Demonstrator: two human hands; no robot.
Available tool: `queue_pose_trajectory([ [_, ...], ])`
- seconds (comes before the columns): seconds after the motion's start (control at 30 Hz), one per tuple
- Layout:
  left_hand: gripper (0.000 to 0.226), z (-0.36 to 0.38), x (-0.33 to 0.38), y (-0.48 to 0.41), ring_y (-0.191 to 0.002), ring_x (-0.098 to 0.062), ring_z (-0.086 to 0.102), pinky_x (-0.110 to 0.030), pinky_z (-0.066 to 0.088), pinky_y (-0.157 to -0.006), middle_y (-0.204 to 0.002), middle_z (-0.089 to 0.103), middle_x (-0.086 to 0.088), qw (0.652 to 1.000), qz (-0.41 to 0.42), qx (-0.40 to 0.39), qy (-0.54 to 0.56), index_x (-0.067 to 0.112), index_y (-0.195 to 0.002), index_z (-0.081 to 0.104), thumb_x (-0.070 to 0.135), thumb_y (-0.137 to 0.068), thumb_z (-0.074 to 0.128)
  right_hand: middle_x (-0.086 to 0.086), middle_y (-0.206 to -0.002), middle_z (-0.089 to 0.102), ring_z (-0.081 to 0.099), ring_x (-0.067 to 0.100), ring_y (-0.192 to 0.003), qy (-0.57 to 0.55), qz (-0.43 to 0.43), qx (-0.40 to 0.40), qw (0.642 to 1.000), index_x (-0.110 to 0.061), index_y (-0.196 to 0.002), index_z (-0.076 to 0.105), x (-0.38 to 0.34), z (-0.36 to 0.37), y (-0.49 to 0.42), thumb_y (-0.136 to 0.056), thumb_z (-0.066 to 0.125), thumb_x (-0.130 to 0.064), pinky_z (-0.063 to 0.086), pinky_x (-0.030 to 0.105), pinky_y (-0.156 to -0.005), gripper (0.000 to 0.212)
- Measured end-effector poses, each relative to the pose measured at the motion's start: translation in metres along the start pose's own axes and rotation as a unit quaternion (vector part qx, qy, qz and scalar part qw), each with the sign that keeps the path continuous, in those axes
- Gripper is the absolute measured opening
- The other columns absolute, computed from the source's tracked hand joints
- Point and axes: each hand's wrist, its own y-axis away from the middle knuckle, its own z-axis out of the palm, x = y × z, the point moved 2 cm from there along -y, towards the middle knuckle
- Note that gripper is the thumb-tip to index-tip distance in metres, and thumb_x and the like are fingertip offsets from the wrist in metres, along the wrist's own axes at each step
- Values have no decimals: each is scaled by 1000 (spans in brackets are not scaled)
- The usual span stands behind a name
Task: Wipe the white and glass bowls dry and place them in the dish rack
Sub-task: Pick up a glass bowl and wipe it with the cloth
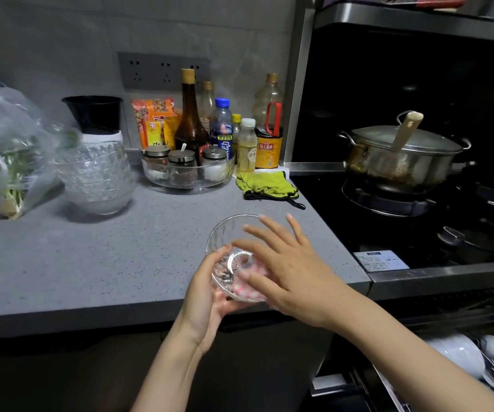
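Two grips: left grip [207, 298] clasps bowl [225, 237] underside, right grip [293, 269] flat, released. Glass: rigid, slick, fragile; hold by base.

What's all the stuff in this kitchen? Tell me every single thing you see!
glass bowl: one, clear, held over the counter edge, something pink inside
stacked glass bowls: one stack, clear, counter left
black cup: one, black, atop that stack
bag of greens: one, clear plastic, far left
bottles: several, mixed colours, counter back
spice jars: three, metal lids, in a clear round tray
cloth: one, green, beside the stove
pot: one, steel, lidded, on the stove
white bowls: at least two, white, lower right
left hand: holds the glass bowl from below
right hand: fingers straight, on the bowl
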Motion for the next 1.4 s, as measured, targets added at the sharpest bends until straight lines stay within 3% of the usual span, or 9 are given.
queue_pose_trajectory([
  [0.1, 30, -4, 0, -1, -88, -27, 70, -47, 54, -81, -97, 74, -13, 999, 4, 39, 17, 20, -87, 76, 33, -90, 49, -8, -160, 12, -3, 13, -149, 42, -61, -62, 995, -42, -147, 29, 6, 4, 11, -92, 23, -67, -12, 32, -118, 61],
  [0.33, 36, 5, -20, -3, -102, -27, 68, -35, 55, -74, -112, 70, -11, 988, 62, 143, 20, 19, -117, 60, 42, -92, 47, 7, -136, 56, 65, 21, -104, 66, -39, 1, 997, -13, -131, 55, -25, 39, 33, -91, 38, -45, 53, 31, -86, 55],
  [0.47, 33, 9, -15, 0, -90, -28, 71, -38, 59, -66, -105, 73, -6, 987, 75, 134, 39, 18, -116, 58, 40, -97, 42, 4, -150, 41, 61, 21, -112, -21, -37, 59, 997, -13, -145, 39, -41, 49, 33, -94, 41, -31, 54, 30, -80, 54],
  [0.63, 50, -1, 6, 7, -102, -27, 69, -39, 54, -81, -109, 72, -2, 993, 90, 67, -31, 23, -118, 61, 50, -78, 49, 2, -124, 65, 69, 13, -86, 106, -91, 112, 984, -18, -112, 70, -24, 43, 33, -70, 82, -19, 50, 25, -74, 44],
  [0.83, 24, 19, -4, 14, -114, -23, 63, -39, 51, -91, -119, 69, 5, 989, 133, 63, -13, 38, -102, 73, 42, -83, 61, -4, -131, 61, 64, 12, -65, 75, -60, 193, 977, -16, -123, 65, -42, 29, 15, -78, 52, -8, 42, 21, -52, 47],
  [0.97, 52, 6, 10, 10, -101, -26, 69, -35, 56, -78, -108, 73, -1, 989, 133, 59, -41, 30, -123, 57, 54, -79, 42, 4, -127, 64, 69, 16, -81, 123, -131, 161, 971, -14, -120, 67, -26, 33, 20, -70, 81, -13, 52, 26, -66, 52],
  [1.07, 50, -5, 21, 11, -100, -26, 69, -42, 54, -85, -109, 73, -3, 987, 124, 25, -97, 31, -122, 57, 54, -79, 43, 5, -122, 66, 69, 17, -88, 190, -162, 146, 957, -14, -113, 70, -15, 31, 28, -78, 70, -14, 52, 28, -77, 35],
  [1.2, 29, 9, 15, 15, -112, -26, 64, -37, 53, -82, -127, 64, -5, 985, 155, 35, -61, 41, -106, 68, 44, -78, 64, 4, -121, 67, 70, 15, -79, 149, -124, 205, 959, -13, -112, 71, -32, 27, 23, -77, 62, -9, 50, 23, -66, 36],
  [1.4, 46, 10, 16, 12, -97, -29, 70, -39, 56, -74, -108, 72, -9, 986, 155, 54, -30, 34, -121, 58, 53, -81, 44, 2, -130, 62, 70, 18, -90, 75, -142, 182, 970, -14, -121, 66, -30, 26, 21, -77, 70, -13, 56, 29, -67, 43],
])
